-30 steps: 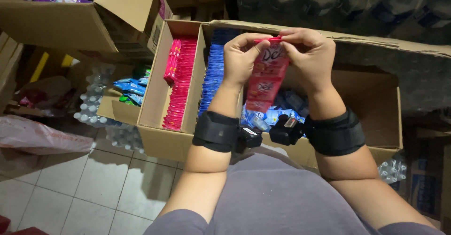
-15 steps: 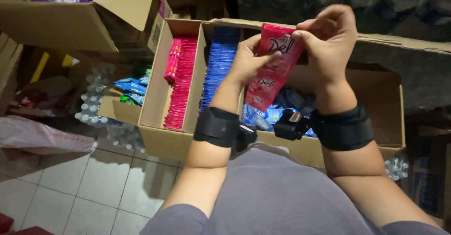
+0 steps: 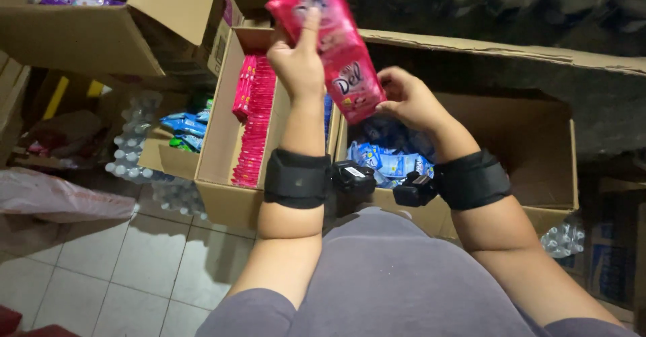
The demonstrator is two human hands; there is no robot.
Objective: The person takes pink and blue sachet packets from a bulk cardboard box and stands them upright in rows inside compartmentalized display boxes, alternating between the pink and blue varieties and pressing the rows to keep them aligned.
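Far left: an open carton (image 3: 81,34) with purple packs, then bottled water (image 3: 134,142) on the floor. Next, the narrow box (image 3: 222,142) of pink sachets (image 3: 254,121) standing on edge in a row (packed tight, so they stay upright).

Your left hand (image 3: 299,64) is closed around the upper part of the pink sachet strip (image 3: 340,54), raised above the boxes; your fingers wrap behind it, thumb pressed on its front.

Your right hand (image 3: 410,98) curls half-open at the strip's lower end, fingertips touching its edge, seemingly steadying it. Blue packs (image 3: 393,162) lie below in the large box (image 3: 538,148).
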